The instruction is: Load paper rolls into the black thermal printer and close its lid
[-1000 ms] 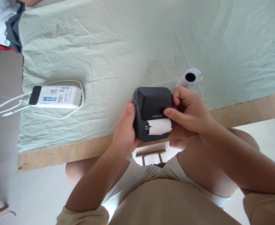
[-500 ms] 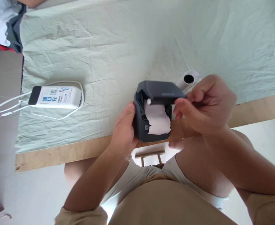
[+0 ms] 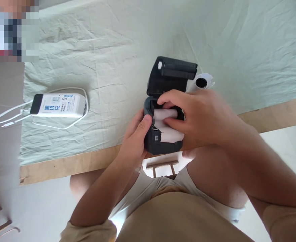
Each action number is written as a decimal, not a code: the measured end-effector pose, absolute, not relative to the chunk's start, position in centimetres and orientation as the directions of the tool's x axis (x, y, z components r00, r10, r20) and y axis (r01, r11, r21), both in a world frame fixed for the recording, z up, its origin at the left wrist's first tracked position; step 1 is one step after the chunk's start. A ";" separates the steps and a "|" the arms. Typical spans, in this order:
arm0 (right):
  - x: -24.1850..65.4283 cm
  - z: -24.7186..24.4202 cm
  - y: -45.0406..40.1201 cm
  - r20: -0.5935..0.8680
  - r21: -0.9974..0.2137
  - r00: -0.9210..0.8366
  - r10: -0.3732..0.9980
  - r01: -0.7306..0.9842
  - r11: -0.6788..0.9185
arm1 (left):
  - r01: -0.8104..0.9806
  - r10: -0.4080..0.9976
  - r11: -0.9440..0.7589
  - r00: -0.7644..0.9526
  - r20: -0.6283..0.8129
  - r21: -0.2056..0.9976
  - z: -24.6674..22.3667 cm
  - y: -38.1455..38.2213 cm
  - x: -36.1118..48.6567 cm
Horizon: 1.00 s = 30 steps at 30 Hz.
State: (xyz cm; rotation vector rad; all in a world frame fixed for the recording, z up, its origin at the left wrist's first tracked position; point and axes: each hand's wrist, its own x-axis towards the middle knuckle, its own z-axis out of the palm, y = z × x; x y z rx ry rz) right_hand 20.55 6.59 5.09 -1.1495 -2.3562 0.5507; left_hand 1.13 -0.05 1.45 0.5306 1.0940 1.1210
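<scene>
**Black printer [image 3: 160, 146] with raised lid [image 3: 169, 80], at the centre of the frame**

The left hand [image 3: 135, 136] grasps the printer by its left side, with the thumb upon the upper edge. The right hand [image 3: 200, 117] is bent over the opened printer: its thumb touches the white paper roll [image 3: 163, 114] inside, and one finger is at the upper side of this roll. Whether this second grip is tight, I cannot tell. A torn paper end [image 3: 172, 136] lies over the front of the printer, which is at the near edge of the table [image 3: 72, 157].

Beyond the right hand, right of the centre, a white tube [image 3: 200, 82] with a black end lies on the pale green cloth [image 3: 112, 67]. At the left of the frame there is a white box [image 3: 62, 105] with blue print, and a white cable [image 3: 64, 128] makes a loop around it. At the lower middle, below the table edge, a small wooden frame [image 3: 162, 164] is partly visible.
</scene>
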 end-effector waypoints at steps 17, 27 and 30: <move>30.7 0.5 11.6 0.359 -0.708 0.169 0.918 0.690 0.150 | -0.478 0.904 0.387 0.027 -0.427 0.789 1.1 0.0 1.1; 29.6 1.2 10.3 0.581 -0.396 -0.118 0.805 0.823 0.407 | -0.443 0.881 0.434 0.027 -0.473 0.784 1.8 0.2 1.2; 27.5 1.1 9.5 0.537 -0.374 -0.313 0.783 0.744 0.553 | -0.426 0.878 0.446 0.037 -0.477 0.787 2.1 0.3 1.2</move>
